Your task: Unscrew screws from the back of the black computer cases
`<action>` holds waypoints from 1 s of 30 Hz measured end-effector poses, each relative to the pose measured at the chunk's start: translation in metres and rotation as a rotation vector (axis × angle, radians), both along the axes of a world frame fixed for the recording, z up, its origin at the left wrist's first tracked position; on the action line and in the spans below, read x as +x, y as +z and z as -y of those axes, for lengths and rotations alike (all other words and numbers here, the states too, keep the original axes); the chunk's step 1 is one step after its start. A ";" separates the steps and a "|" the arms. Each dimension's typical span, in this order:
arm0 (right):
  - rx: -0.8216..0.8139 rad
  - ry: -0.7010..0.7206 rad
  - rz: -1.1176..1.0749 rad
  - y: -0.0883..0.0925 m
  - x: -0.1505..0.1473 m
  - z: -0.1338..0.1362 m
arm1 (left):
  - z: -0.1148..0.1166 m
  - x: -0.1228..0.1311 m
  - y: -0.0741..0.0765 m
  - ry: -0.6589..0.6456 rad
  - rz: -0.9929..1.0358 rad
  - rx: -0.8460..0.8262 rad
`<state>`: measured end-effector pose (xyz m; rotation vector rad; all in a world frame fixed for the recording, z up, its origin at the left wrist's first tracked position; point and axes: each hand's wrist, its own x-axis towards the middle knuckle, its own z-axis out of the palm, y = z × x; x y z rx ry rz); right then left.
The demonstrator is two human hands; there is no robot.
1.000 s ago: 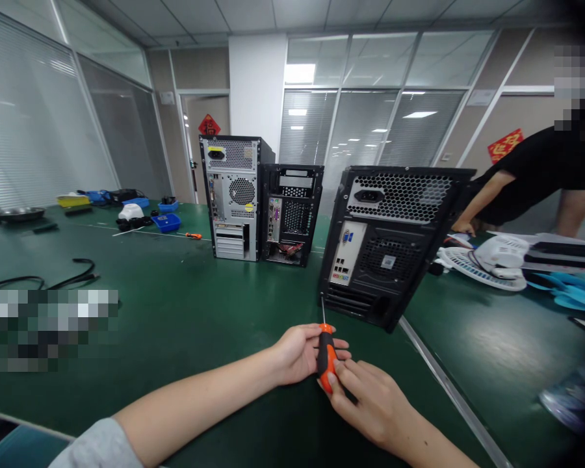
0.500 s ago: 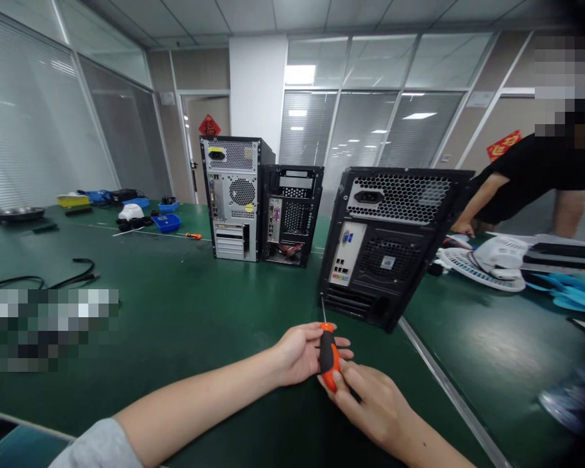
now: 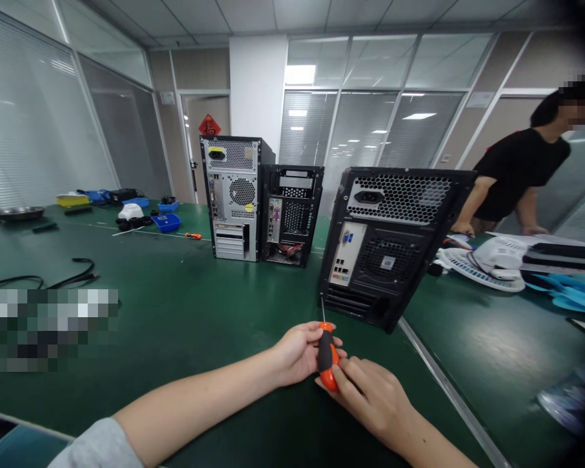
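Note:
An orange and black screwdriver (image 3: 327,357) points away from me, its tip at the lower left corner of a black computer case (image 3: 394,250) whose back panel faces me. My left hand (image 3: 299,354) pinches the front of the handle between thumb and fingers. At the rear end of the handle, the fingers of my right hand (image 3: 370,396) are closed round the orange butt. Whether the tip sits in a screw is too small to tell. The case looks tilted in view, with its power socket at the top and a port plate at left.
Behind stand a silver-backed computer case (image 3: 236,201) and a smaller black case (image 3: 292,218). Another orange screwdriver (image 3: 194,236) and a blue tray (image 3: 166,223) lie to the left. At right are a white fan (image 3: 497,260), blue blades (image 3: 575,292) and a person in black (image 3: 521,169).
My right fingers have shifted slightly round the screwdriver's handle; its tip stays at the same corner. The person at right has moved, now showing more of the body.

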<state>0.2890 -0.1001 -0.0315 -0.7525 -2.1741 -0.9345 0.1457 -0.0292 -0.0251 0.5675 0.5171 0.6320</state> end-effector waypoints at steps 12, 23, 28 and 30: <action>0.009 -0.069 0.098 -0.001 0.000 -0.002 | -0.002 -0.001 -0.008 0.007 -0.051 0.020; -0.022 -0.057 0.200 0.007 -0.002 0.003 | -0.002 -0.002 -0.007 0.008 -0.102 0.062; -0.042 -0.061 0.216 0.006 -0.002 0.002 | -0.003 -0.001 -0.006 0.030 -0.132 0.068; -0.044 -0.064 0.225 0.005 -0.002 0.002 | -0.003 -0.001 -0.006 0.037 -0.134 0.074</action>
